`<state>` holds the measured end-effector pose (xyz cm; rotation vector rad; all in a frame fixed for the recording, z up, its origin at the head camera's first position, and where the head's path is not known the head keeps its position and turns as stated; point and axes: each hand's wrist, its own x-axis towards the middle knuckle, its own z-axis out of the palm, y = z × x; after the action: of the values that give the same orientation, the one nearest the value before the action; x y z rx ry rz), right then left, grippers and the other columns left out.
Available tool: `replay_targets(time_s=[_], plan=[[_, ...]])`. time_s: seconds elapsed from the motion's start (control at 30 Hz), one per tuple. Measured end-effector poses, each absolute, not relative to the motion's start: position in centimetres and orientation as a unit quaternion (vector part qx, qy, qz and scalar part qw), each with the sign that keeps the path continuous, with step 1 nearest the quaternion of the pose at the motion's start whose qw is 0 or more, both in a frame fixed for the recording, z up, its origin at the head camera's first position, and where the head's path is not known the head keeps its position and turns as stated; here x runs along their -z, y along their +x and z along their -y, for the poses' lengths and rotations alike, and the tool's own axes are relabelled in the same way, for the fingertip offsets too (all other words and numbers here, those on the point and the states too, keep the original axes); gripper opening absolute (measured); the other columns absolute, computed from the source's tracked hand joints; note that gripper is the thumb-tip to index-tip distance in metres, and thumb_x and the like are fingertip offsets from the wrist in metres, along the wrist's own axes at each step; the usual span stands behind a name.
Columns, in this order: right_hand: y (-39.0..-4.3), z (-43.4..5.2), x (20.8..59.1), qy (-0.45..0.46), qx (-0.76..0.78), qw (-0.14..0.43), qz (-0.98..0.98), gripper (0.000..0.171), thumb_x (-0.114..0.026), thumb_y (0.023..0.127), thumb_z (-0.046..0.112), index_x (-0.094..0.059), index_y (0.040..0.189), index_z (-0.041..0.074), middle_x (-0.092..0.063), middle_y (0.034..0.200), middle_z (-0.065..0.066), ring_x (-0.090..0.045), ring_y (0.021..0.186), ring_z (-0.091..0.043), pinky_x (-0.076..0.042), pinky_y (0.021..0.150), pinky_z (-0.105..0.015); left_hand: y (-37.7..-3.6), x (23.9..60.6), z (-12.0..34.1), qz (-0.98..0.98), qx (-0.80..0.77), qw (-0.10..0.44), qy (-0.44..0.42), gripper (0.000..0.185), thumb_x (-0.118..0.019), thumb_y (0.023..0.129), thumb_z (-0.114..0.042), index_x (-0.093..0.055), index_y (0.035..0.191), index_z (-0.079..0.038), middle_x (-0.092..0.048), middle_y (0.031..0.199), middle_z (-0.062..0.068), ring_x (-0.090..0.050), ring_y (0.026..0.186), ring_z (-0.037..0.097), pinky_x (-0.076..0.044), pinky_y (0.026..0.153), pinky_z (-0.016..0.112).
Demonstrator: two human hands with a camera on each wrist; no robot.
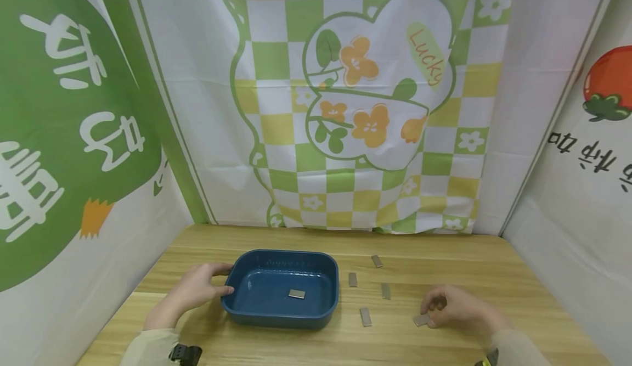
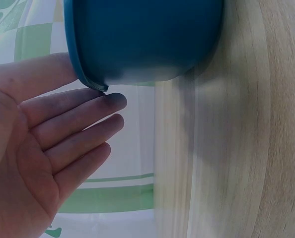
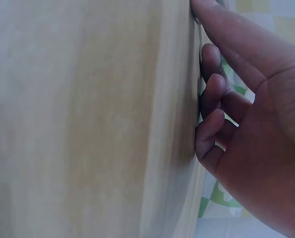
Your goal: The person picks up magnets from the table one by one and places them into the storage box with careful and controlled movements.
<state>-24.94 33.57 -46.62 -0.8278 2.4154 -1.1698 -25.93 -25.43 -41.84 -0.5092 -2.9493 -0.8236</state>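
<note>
At the lower right of the head view, a thin, flat grey rectangular plate [image 1: 421, 320] is pinched by the right hand [image 1: 456, 309], its thumb and index finger nearly closed and its other fingers curled; whether the plate is lifted cannot be told. At the lower left, the smooth left side of a dark blue basin [image 1: 276, 321] is held by the left hand [image 1: 197, 289], the thumb laid over the rim and the index finger set against the outside, while the remaining fingers are stretched almost straight. Each wrist is wrapped in a pale cloth sleeve [image 1: 150, 347].

The basin is shaped as a rounded rectangle with a slim lip, and its glossy inside is marked by a soft sheen. On its floor a single grey plate [image 1: 297, 294] is laid flat. Between the basin and the right hand, four more matt grey plates [image 1: 365, 317] are scattered apart from one another, set at differing angles.

All are carried by a table [image 1: 419, 270] with a yellowish, streaked wood grain. Behind it, the upper frame is filled by a lightly creased cloth [image 1: 271, 58] printed with green, yellow and white checks, orange flowers and a cloud-like outline. White sheeting is hung at both sides, the left printed with a large green shape [image 1: 34, 108].
</note>
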Motion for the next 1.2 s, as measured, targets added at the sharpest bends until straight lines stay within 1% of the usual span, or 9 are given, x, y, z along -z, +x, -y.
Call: replay_targets(time_s=[0.1, 0.23, 0.5, 0.67, 1.2], plan=[[-24.99, -33.58, 46.73, -0.285, 0.415, 0.163, -0.848, 0.021, -0.075, 0.077, 0.011, -0.068, 0.096, 0.004, -0.060, 0.088, -0.011, -0.049, 0.079, -0.008, -0.041, 0.066, -0.021, -25.95, 41.82, 25.43, 0.949, 0.267, 0.016, -0.165, 0.053, -0.077, 0.078, -0.026, -0.061, 0.123, -0.002, -0.065, 0.119, 0.016, -0.058, 0.114, 0.038, -0.044, 0.095, 0.057], [-25.05, -33.59, 46.75, -0.279, 0.406, 0.157, -0.856, 0.021, -0.076, 0.076, 0.014, -0.069, 0.094, 0.006, -0.060, 0.085, -0.008, -0.049, 0.077, -0.007, -0.041, 0.063, -0.021, -25.96, 41.79, 25.43, 0.949, 0.268, 0.016, -0.167, 0.053, -0.077, 0.078, -0.025, -0.061, 0.123, -0.001, -0.065, 0.119, 0.017, -0.058, 0.114, 0.038, -0.045, 0.095, 0.057], [-24.90, -33.58, 46.79, -0.256, 0.393, 0.153, -0.870, 0.022, -0.077, 0.076, 0.018, -0.069, 0.093, 0.008, -0.058, 0.084, -0.001, -0.048, 0.076, -0.007, -0.041, 0.063, -0.021, -25.97, 41.75, 25.40, 0.948, 0.267, 0.020, -0.171, 0.052, -0.077, 0.078, -0.024, -0.061, 0.122, -0.001, -0.066, 0.118, 0.017, -0.058, 0.114, 0.038, -0.044, 0.095, 0.057], [-24.89, -33.73, 46.87, -0.251, 0.390, 0.156, -0.872, 0.022, -0.077, 0.076, 0.019, -0.069, 0.094, 0.008, -0.056, 0.084, -0.001, -0.048, 0.075, -0.006, -0.041, 0.063, -0.021, -25.95, 41.74, 25.40, 0.948, 0.267, 0.022, -0.172, 0.052, -0.077, 0.078, -0.024, -0.061, 0.122, -0.001, -0.066, 0.118, 0.017, -0.058, 0.113, 0.039, -0.044, 0.096, 0.057], [-25.11, -33.92, 46.97, -0.255, 0.398, 0.159, -0.867, 0.022, -0.077, 0.077, 0.019, -0.069, 0.093, 0.006, -0.058, 0.083, -0.001, -0.049, 0.075, -0.005, -0.043, 0.062, -0.021, -25.99, 41.79, 25.41, 0.948, 0.262, 0.027, -0.176, 0.052, -0.077, 0.078, -0.024, -0.061, 0.122, 0.000, -0.066, 0.118, 0.017, -0.059, 0.112, 0.038, -0.045, 0.095, 0.057]])
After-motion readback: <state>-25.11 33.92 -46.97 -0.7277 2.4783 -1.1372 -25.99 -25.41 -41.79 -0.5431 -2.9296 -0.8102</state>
